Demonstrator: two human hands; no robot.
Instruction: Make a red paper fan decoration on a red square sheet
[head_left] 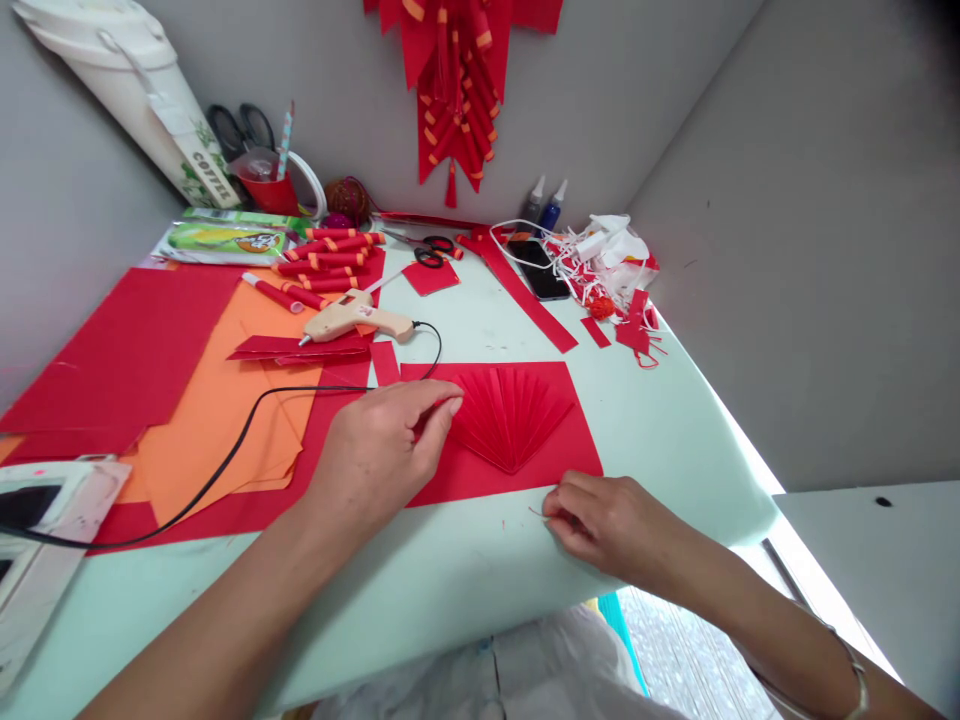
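Observation:
A pleated red paper fan (514,425) lies spread on a red paper sheet (472,485), its point toward me. My left hand (390,435) is at the fan's left end, thumb and forefinger pinched together on its edge. My right hand (604,520) is closed just off the sheet's near right corner. A thin reddish thread (535,513) sticks out from its fingertips; the rest of it is hidden in the fingers.
A glue gun (358,318) lies behind my left hand, its black cord (255,415) running left. Scissors (429,250), red paper rolls (330,262), a phone (538,270) and a scrap pile (604,255) stand farther back. Orange sheets (217,430) lie left.

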